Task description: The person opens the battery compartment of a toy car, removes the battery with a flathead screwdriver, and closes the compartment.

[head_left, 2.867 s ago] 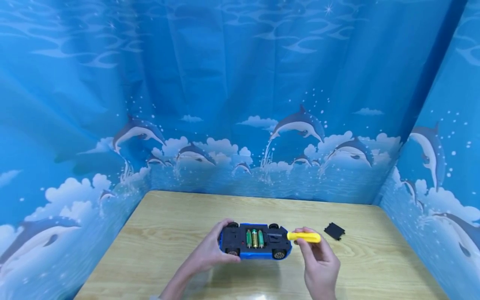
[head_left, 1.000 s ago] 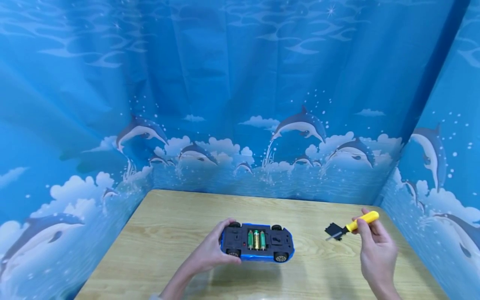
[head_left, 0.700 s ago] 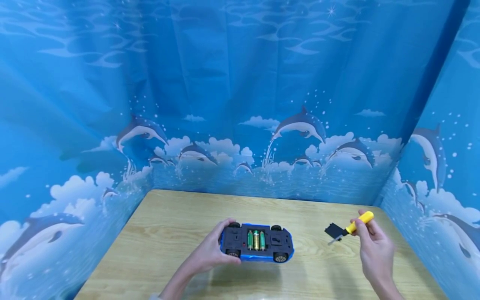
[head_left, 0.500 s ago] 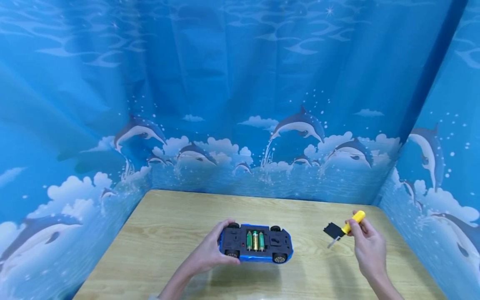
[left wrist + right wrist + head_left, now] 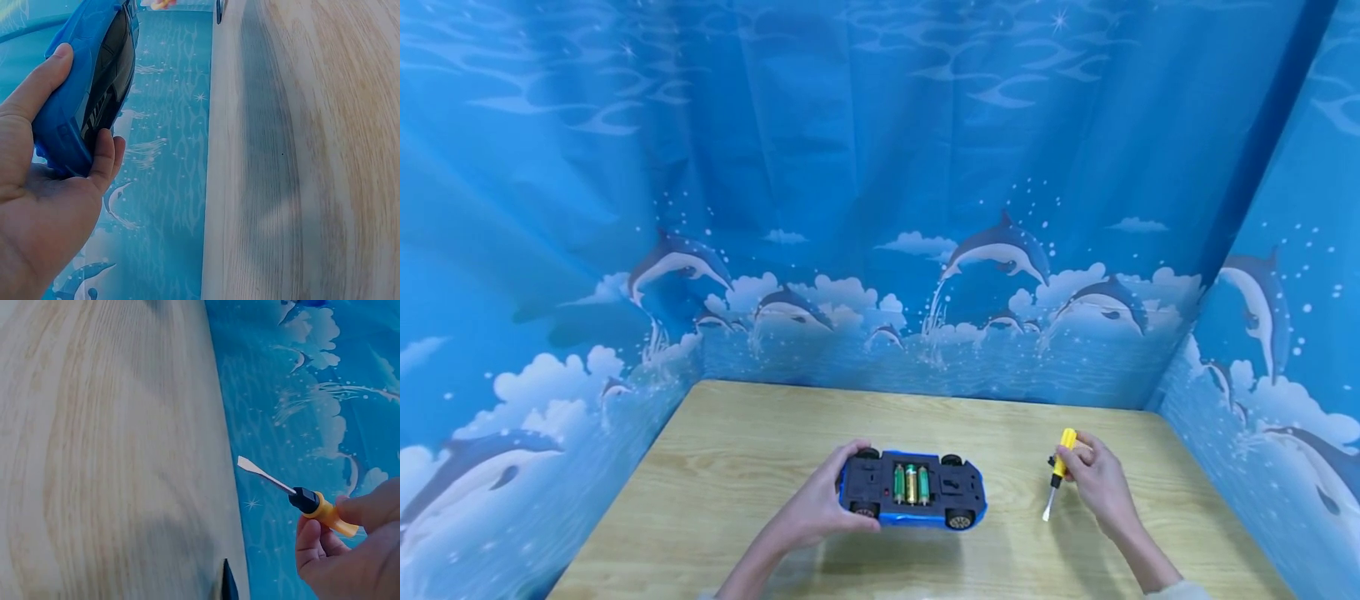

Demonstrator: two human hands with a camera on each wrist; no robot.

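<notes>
My left hand (image 5: 823, 500) grips a blue toy car (image 5: 928, 518) by one end, thumb along its lower side in the head view. The car's black underside faces the head camera. Three batteries (image 5: 912, 484) lie side by side in its uncovered battery compartment. In the left wrist view the thumb presses the blue body (image 5: 65, 122) and the fingers curl round the dark window side. Farther right, my right hand (image 5: 1097, 479) pinches the yellow handle of a flathead screwdriver (image 5: 1067, 446). Its metal blade (image 5: 265, 475) points down in the head view, apart from the car.
A black battery cover (image 5: 1052, 460) on the wooden table (image 5: 760, 433) is mostly hidden behind the right hand and screwdriver. Blue dolphin-printed curtains (image 5: 820, 167) enclose the table's back and sides. A dark pointed thing (image 5: 229, 584) shows at the bottom of the right wrist view.
The right hand took the screwdriver away from the car to the right, then came partway back left, turning the blade downward and covering the battery cover. The left hand and car stay nearly still.
</notes>
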